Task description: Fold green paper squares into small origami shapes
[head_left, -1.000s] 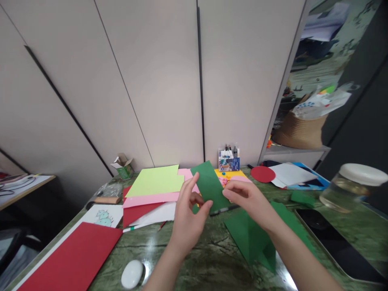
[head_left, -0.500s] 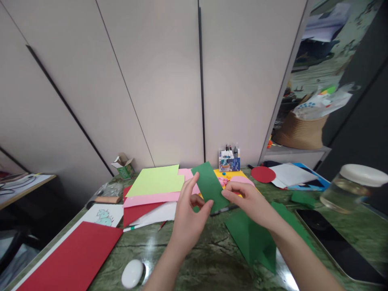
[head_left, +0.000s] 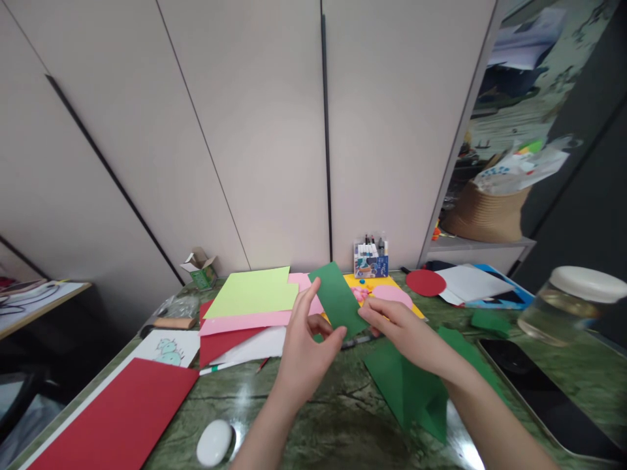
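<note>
A rectangular piece of green paper [head_left: 337, 295] is held up above the table, tilted to the left at its top. My left hand [head_left: 306, 346] grips it by the left edge, with the thumb at the lower corner and a finger along the side. My right hand [head_left: 396, 326] pinches its lower right edge between thumb and fingers. Beneath my right forearm lie larger green paper sheets [head_left: 401, 385], partly hidden by the arm. Behind the held piece is a yellow sheet [head_left: 415, 308] with a pink paper oval [head_left: 392, 297] on it.
Lime paper [head_left: 255, 292], pink and red sheets lie at the back left. A red folder-like sheet [head_left: 117, 414] and a white rounded case [head_left: 214, 442] are nearer. At right are a phone [head_left: 543, 391], a lidded jar [head_left: 558, 313] and a red circle [head_left: 426, 282]. A marker box [head_left: 371, 261] stands behind.
My right hand has shifted slightly along the green paper's lower right edge, its fingers curling in a little more. My left hand stays almost still.
</note>
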Tool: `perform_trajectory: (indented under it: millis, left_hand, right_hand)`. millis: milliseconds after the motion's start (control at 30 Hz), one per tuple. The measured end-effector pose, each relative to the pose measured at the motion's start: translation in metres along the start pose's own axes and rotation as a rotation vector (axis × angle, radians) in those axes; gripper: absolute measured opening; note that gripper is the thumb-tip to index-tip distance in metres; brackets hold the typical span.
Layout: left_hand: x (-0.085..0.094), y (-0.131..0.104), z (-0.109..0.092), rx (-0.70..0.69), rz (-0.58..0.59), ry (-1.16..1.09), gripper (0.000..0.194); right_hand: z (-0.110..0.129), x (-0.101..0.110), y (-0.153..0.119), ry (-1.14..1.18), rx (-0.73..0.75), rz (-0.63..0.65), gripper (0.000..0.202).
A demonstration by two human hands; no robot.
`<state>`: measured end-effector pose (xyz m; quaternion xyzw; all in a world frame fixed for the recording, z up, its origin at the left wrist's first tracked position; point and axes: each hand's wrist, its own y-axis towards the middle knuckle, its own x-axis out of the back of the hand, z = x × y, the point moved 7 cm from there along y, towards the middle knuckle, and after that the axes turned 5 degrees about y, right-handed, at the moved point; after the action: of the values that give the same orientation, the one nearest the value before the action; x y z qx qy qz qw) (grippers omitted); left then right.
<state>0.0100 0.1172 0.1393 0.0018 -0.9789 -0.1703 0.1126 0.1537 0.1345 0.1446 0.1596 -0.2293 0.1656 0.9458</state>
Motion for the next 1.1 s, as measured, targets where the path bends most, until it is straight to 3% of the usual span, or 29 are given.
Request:
perform_trajectory:
  millis: [167, 333, 567, 800, 1100]
  left_hand:
    - [-0.001, 0.000, -0.002, -0.031, 0.022, 0.041, 0.070]
    - [-0.012, -0.004, -0.004, -0.094, 0.129, 0.095, 0.075]
    - [-0.015, -0.007, -0.007, -0.122, 0.163, 0.102, 0.077]
    - [-0.002, -0.005, -0.010, -0.130, 0.097, 0.091, 0.078]
    - [-0.001, -0.005, -0.012, -0.132, 0.074, 0.077, 0.080]
  right_hand:
    - [0.001, 0.002, 0.002, 0.075, 0.051, 0.031, 0.025]
    - [0.000, 0.013, 0.007, 0.085, 0.101, -0.178, 0.033]
    - [-0.002, 0.013, 0.002, 0.110, 0.068, -0.294, 0.040]
    - [0.005, 0.003, 0.002, 0.105, 0.052, -0.132, 0.034]
    - [0.000, -0.002, 0.001, 0.097, 0.030, -0.076, 0.044]
